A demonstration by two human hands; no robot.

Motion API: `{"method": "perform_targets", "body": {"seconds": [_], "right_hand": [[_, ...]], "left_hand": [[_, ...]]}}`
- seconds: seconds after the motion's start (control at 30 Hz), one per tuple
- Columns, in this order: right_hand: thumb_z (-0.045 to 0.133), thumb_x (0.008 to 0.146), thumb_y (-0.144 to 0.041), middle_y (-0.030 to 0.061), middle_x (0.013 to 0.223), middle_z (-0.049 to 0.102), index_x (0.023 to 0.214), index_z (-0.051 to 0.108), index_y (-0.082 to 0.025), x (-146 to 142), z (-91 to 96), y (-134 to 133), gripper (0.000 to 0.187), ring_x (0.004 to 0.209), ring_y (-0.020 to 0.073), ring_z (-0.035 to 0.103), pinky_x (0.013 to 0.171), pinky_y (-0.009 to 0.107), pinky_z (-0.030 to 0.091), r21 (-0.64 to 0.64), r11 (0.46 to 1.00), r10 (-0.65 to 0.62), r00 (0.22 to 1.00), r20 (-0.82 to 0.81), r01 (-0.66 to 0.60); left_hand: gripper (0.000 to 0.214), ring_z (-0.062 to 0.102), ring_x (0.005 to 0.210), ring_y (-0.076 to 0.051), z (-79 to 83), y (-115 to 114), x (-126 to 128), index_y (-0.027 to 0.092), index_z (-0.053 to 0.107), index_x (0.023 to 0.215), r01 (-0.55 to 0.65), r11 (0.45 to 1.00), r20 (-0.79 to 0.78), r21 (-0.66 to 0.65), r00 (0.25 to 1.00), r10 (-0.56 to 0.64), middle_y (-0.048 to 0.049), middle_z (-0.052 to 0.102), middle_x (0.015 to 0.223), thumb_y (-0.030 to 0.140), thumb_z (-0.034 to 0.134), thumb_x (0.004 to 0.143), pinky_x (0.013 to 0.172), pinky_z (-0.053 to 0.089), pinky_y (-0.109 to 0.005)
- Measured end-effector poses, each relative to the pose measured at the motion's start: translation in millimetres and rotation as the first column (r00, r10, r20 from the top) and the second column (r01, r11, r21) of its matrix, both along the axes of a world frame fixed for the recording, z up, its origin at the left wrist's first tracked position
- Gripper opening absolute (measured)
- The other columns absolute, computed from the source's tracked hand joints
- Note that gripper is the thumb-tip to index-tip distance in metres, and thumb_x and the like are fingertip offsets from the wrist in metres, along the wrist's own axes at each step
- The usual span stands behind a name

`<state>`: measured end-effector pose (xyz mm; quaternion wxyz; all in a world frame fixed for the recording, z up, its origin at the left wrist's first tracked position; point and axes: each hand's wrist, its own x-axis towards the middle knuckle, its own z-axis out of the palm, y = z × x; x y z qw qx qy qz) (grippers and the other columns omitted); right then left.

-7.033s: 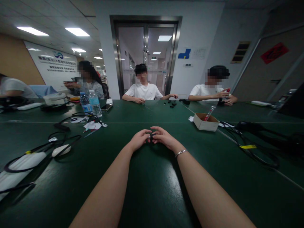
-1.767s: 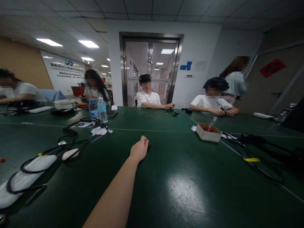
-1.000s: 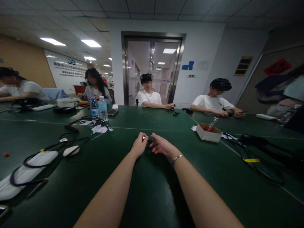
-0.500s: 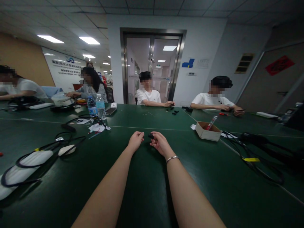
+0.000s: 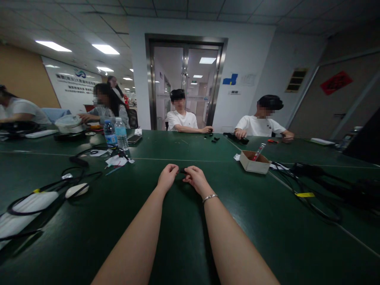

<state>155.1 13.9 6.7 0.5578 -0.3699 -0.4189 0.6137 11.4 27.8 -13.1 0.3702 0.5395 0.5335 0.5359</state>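
Just above the middle of the green table [image 5: 175,225] my two hands are close together. My right hand [image 5: 196,180], with a silver bracelet [image 5: 210,198] at the wrist, pinches a small black piece [image 5: 182,170] between thumb and fingers. That piece is too small and dark to name further. A short way to its left, my left hand [image 5: 168,177] is closed in a pinch. Whatever its fingertips hold, if anything, is hidden. The black piece points from my right fingers towards my left fingertips; I cannot tell whether they touch.
To the left stand two water bottles [image 5: 121,133], with a phone [image 5: 135,139], scraps of paper [image 5: 116,160], a white mouse [image 5: 77,190] and black cables. A small open box [image 5: 254,163] lies to the right, near more cables [image 5: 311,198]. Several people sit around the table.
The black piece in my right hand has moved nearer my left fingertips and shows less. My view has turned slightly right. A person at the far right has reached to a black object.
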Motion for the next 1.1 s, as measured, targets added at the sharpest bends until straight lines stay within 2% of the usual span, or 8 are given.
{"method": "perform_targets", "body": {"seconds": [0.27, 0.43, 0.8, 0.97, 1.1], "right_hand": [[0.068, 0.072, -0.014, -0.0014, 0.055, 0.055, 0.066, 0.055, -0.014, 0.1, 3.0, 0.6, 0.014, 0.042, 0.0072, 0.049, 0.048, 0.025, 0.057, -0.045, 0.999, -0.013, 1.0, -0.018, 0.012], [0.064, 0.076, -0.012, -0.0026, 0.052, 0.052, 0.066, 0.055, -0.014, -0.9, 3.9, 0.1, 0.013, 0.042, 0.0079, 0.049, 0.048, 0.026, 0.057, -0.048, 0.999, -0.015, 0.999, -0.034, 0.014], [0.065, 0.077, -0.013, -0.0009, 0.054, 0.053, 0.067, 0.055, -0.014, 0.5, 2.7, 0.8, 0.014, 0.043, 0.0084, 0.049, 0.048, 0.025, 0.058, -0.048, 0.999, 0.009, 0.999, -0.032, -0.01], [0.063, 0.079, -0.012, 0.0002, 0.055, 0.055, 0.067, 0.055, -0.013, -0.2, 3.9, 0.3, 0.014, 0.042, 0.0081, 0.049, 0.047, 0.025, 0.057, -0.053, 0.999, 0.008, 1.0, -0.02, -0.009], [0.062, 0.08, -0.012, 0.0, 0.054, 0.054, 0.069, 0.056, -0.013, -0.1, 4.8, -0.4, 0.013, 0.042, 0.0084, 0.049, 0.047, 0.025, 0.058, -0.058, 0.998, 0.005, 1.0, -0.017, -0.006]], "left_hand": [[0.026, 0.062, 0.078, -0.016, -6.9, 5.3, 0.0, 0.016, 0.061, 0.087, 0.024, 0.996, 0.063, 0.088, 0.998, -0.029, -0.0057, 0.066, 0.082, 0.034, 0.069, 0.071, 0.072, 0.046, -0.027], [0.025, 0.062, 0.077, -0.017, -4.4, 2.6, -0.1, 0.016, 0.062, 0.084, 0.096, 0.99, 0.034, 0.099, 0.994, -0.1, -0.0058, 0.067, 0.081, 0.036, 0.068, 0.071, 0.07, 0.046, -0.027], [0.022, 0.062, 0.075, -0.016, -6.9, 3.4, -0.5, 0.016, 0.063, 0.084, 0.133, 0.987, -0.002, 0.094, 0.991, -0.133, -0.0048, 0.066, 0.078, 0.036, 0.065, 0.075, 0.068, 0.047, -0.026], [0.021, 0.061, 0.07, -0.015, -6.3, 3.0, 2.1, 0.016, 0.062, 0.081, 0.115, 0.988, 0.056, 0.099, 0.991, -0.121, -0.0045, 0.065, 0.073, 0.036, 0.065, 0.074, 0.066, 0.046, -0.026], [0.019, 0.059, 0.064, -0.013, -3.1, 1.9, 2.8, 0.015, 0.06, 0.082, 0.045, 0.994, 0.12, 0.1, 0.991, -0.057, -0.0026, 0.063, 0.069, 0.032, 0.063, 0.075, 0.064, 0.045, -0.025]]}}
